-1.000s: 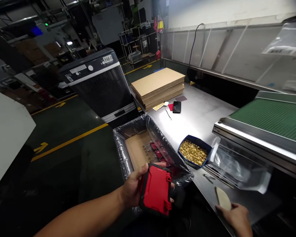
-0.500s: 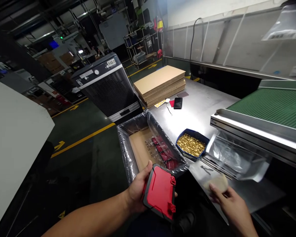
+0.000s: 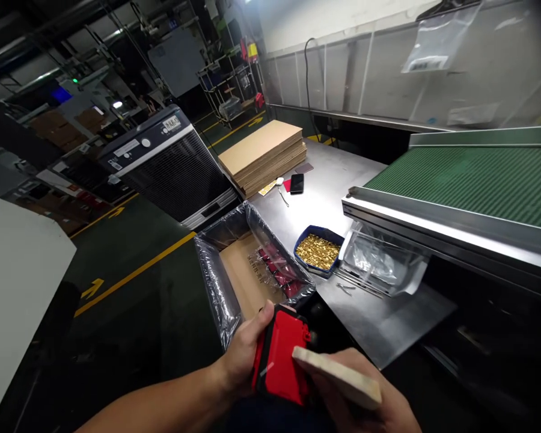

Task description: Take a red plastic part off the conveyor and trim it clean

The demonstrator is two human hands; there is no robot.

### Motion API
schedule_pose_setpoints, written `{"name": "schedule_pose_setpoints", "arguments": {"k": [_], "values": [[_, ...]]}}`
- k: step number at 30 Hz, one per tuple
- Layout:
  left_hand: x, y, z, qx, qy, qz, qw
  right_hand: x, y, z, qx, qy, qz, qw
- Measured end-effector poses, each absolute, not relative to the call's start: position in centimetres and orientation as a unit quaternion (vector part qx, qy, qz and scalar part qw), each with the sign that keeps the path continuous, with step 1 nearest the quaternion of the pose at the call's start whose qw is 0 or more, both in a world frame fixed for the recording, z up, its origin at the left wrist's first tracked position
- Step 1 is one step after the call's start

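Observation:
My left hand [image 3: 246, 352] grips a red plastic case with a black rim [image 3: 279, 358], held low in front of me. My right hand [image 3: 365, 409] is closed on a flat beige pad [image 3: 338, 376] and presses its edge against the case's right side. Just beyond the hands stands a cardboard box lined with a clear plastic bag [image 3: 216, 282]; several red parts [image 3: 277, 273] lie inside it along the right wall.
A steel table [image 3: 379, 319] carries a blue tray of small brass pieces [image 3: 318, 251], clear plastic bags [image 3: 381, 264], a stack of flat cardboard [image 3: 261, 153] and a phone [image 3: 296, 183]. A green conveyor [image 3: 473, 180] runs at right. A dark grey machine [image 3: 171, 165] stands on the floor.
My right hand lifted the beige pad off the table and brought it left onto the red case. The left hand turned the case more upright. The view shifted to the right.

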State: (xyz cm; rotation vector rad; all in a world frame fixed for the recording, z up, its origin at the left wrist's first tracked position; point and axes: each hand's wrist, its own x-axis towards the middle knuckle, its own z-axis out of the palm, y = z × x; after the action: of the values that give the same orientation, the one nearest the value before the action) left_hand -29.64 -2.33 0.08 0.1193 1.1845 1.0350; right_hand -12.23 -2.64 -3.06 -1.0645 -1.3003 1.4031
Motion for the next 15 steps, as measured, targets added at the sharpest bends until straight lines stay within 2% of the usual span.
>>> {"name": "schedule_pose_setpoints", "arguments": {"k": [4,10,15], "values": [[-28.9,-2.4,0.1,0.043,0.532,0.46,0.71,-11.1,-2.8,-4.3,-0.4,-0.593,0.527,0.459],[-27.9,-2.2,1.3,0.073,0.553,0.458,0.692,-11.3,-4.0,-3.5,-0.408,-0.526,0.551,0.504],[-27.4,-2.4,1.4,0.075,0.56,0.447,0.693,-11.0,-4.3,-3.7,-0.429,-0.51,0.544,0.509]]}}
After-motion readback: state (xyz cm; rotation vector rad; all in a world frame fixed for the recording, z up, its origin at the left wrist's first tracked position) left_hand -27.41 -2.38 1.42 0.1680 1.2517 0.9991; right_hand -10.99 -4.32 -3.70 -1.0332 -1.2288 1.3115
